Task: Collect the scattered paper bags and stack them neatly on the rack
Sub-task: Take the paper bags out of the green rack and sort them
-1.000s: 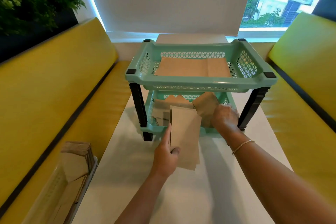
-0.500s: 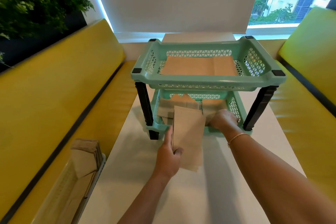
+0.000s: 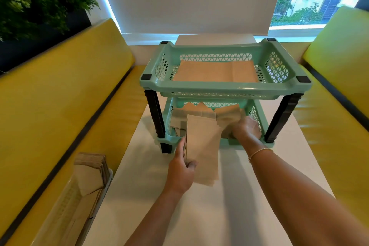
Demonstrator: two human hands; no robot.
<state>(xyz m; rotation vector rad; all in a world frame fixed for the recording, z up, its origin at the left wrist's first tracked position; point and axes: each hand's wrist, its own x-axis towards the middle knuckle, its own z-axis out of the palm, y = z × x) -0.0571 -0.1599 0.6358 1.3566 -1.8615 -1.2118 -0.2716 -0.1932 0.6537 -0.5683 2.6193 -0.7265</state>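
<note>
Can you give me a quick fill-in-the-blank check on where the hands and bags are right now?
1. The left hand grips a stack of paper bags in front of the rack's ___ tier.
2. The right hand reaches into the ___ tier.
3. Bags lie flat in the ___ tier.
4. The rack's legs are ___.

Missing words: lower; lower; upper; black

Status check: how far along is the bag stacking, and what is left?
Done: flat paper bags lie neatly in the rack's top tray. In hand: the left hand grips a small stack of bags in front of the lower tray, while the right hand reaches in among loose, untidy bags there. Left: squaring the lower tray, and more bags in the basket beside the table.
</note>
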